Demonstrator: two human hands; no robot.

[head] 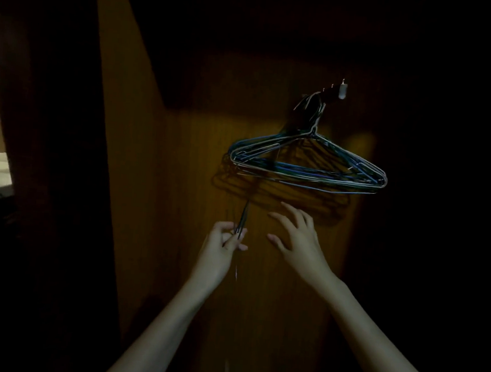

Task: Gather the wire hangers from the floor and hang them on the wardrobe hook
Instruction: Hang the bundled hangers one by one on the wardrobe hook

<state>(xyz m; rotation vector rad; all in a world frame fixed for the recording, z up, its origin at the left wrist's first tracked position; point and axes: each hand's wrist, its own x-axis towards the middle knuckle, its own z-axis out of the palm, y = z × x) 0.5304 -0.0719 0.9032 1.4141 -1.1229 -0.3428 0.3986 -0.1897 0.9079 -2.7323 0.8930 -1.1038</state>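
left hand (224,243) pinches a thin wire hanger (243,215) seen edge-on; right hand (299,237) hovers with spread fingers, holding nothing, below the bundle of wire hangers (307,167) hanging from the wardrobe hook (338,90).

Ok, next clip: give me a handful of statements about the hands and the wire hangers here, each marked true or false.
1. A bundle of wire hangers hangs from the wardrobe hook. True.
2. The left hand is empty. False: it pinches a thin wire hanger seen edge-on.
3. The right hand grips the hanging bundle. False: its fingers are spread below the bundle and hold nothing.
4. The bundle casts a shadow on the wooden wardrobe panel. True.
5. Both hands are above the hook. False: both are below it.
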